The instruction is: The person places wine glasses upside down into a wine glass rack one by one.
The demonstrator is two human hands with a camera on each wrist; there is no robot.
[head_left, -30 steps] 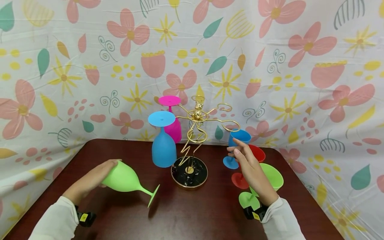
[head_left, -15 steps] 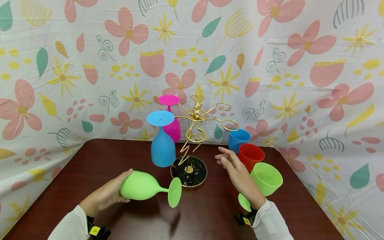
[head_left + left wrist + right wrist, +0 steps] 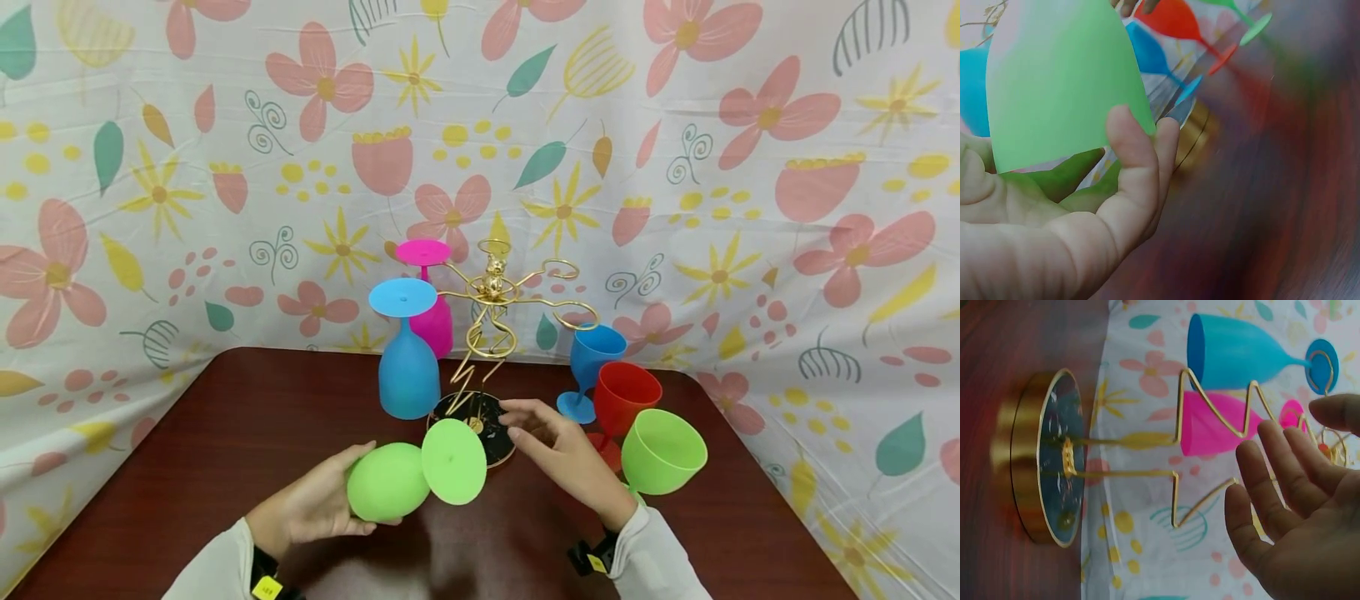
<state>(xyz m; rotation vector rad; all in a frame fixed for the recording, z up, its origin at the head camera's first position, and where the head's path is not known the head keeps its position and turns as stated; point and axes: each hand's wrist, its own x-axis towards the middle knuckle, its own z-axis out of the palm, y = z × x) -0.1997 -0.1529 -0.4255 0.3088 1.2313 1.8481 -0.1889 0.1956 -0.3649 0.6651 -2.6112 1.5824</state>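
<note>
I saw the left hand [image 3: 315, 504] holding the green glass [image 3: 390, 482] by its bowl, fingers curled round it, near the front edge of the table [image 3: 247, 408]. A moment before, the glass lay sideways with its foot pointing right. Now it had swung round and moved toward the middle, so its round foot faced me, just in front of the gold rack [image 3: 483, 333]. The right hand [image 3: 566, 458] had come down and left from the cups and was now open, fingers spread, holding nothing, close beside the rack's black base [image 3: 491, 417]. The two hands were near each other but not touching. I think the glass was being turned upside down to hang on the rack. A blue glass [image 3: 407, 354] and a pink glass [image 3: 431, 292] already hung there on the left side. Three more glasses, blue [image 3: 592, 367], red [image 3: 626, 396] and green [image 3: 663, 454], stood near the right edge.
</note>
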